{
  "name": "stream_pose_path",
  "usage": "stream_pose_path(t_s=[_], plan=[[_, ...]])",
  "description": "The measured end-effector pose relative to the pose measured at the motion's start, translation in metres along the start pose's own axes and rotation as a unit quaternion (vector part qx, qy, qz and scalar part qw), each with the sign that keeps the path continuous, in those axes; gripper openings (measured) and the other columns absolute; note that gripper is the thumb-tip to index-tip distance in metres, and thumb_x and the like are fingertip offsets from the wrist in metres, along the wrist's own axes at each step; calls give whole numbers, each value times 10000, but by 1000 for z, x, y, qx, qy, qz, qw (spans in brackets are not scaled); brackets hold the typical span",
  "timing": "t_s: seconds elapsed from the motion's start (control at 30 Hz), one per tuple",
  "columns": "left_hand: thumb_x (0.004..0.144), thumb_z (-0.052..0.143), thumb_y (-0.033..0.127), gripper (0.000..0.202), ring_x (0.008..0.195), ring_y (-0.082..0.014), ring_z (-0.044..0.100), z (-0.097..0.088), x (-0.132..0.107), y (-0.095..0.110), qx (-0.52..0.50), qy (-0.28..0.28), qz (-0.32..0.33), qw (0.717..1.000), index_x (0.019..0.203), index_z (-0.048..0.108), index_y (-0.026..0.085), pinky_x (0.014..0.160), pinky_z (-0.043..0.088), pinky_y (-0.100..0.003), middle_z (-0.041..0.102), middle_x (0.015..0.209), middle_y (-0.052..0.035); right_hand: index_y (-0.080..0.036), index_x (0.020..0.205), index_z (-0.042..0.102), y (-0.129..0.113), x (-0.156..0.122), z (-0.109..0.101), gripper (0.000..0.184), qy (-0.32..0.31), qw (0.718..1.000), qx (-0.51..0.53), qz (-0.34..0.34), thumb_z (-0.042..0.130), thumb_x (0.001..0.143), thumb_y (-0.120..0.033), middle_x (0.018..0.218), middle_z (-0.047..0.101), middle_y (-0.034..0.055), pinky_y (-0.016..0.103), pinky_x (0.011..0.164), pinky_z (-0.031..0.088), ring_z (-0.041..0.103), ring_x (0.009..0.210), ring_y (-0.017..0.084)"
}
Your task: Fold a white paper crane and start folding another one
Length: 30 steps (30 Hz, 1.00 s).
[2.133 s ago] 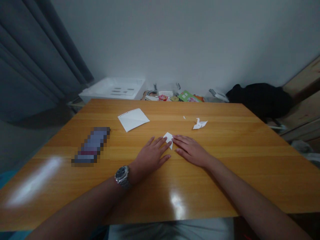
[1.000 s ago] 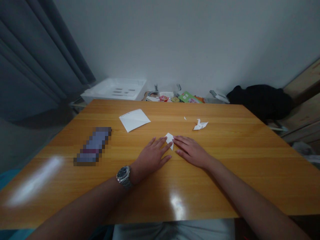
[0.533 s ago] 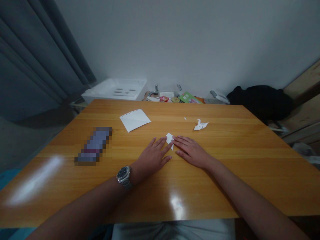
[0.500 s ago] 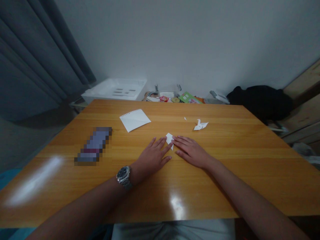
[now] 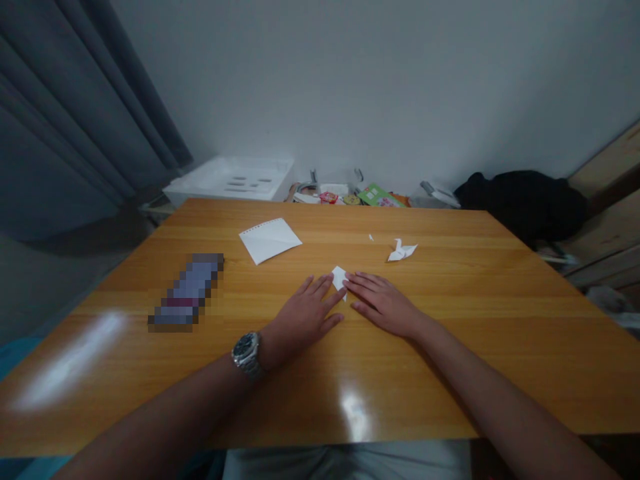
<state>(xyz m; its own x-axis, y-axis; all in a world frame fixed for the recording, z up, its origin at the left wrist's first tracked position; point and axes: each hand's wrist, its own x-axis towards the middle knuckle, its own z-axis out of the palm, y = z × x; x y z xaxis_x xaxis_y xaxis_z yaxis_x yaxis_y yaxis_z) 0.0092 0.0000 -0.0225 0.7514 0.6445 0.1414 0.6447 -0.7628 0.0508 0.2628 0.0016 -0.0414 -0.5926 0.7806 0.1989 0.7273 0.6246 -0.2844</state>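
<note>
Both my hands lie flat on a wooden table [image 5: 450, 347], fingers stretched out. My left hand [image 5: 303, 318], with a watch on its wrist, and my right hand [image 5: 383, 305] press their fingertips on a small folded white paper [image 5: 339, 276] between them. Most of that paper is covered by the fingers. A finished white paper crane [image 5: 401, 250] stands further back on the right, apart from both hands.
A white notepad sheet [image 5: 269, 239] lies at the back left. A blurred-out object [image 5: 185, 292] lies to the left. A tiny paper scrap [image 5: 371, 237] sits near the crane. Behind the table are a white box [image 5: 230, 179], clutter and a black bag [image 5: 520, 200].
</note>
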Motion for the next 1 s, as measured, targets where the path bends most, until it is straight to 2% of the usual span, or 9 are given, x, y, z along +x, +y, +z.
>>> stream_pose_path(t_s=[0.53,0.77,0.87,1.0], plan=[[1018,478,459,526,1417,-317,431,-2,0,0,-14,18,-12,1000,1482,483,210,1188,300,-531,464,1518,-189,-236,1493,489,-3,1,-4,495,19,1000,21,-7,485,1033,-416,1529,513,82,526,1186,358,441,1431,276],[1022,477,439,433,1414,-308,433,-6,1,-2,-24,46,-12,999,1377,574,213,1197,290,-530,472,1519,-158,-186,1403,577,-7,-1,-9,424,48,997,57,-20,488,1036,-379,1413,624,112,493,1137,422,561,1323,264],[1024,472,436,414,1360,-291,492,-9,2,-1,-33,44,-14,998,1319,606,179,1198,304,-506,532,1463,-153,-197,1352,617,-9,-3,-9,381,65,995,65,-25,499,1031,-366,1352,668,107,478,1100,457,604,1267,260],[1026,476,430,452,1322,-271,527,-9,2,-2,-54,34,-16,998,1370,562,149,1192,323,-482,577,1428,-135,-204,1309,646,-10,-3,-9,345,70,994,76,-40,505,1028,-346,1285,707,102,461,1056,490,633,1219,256]])
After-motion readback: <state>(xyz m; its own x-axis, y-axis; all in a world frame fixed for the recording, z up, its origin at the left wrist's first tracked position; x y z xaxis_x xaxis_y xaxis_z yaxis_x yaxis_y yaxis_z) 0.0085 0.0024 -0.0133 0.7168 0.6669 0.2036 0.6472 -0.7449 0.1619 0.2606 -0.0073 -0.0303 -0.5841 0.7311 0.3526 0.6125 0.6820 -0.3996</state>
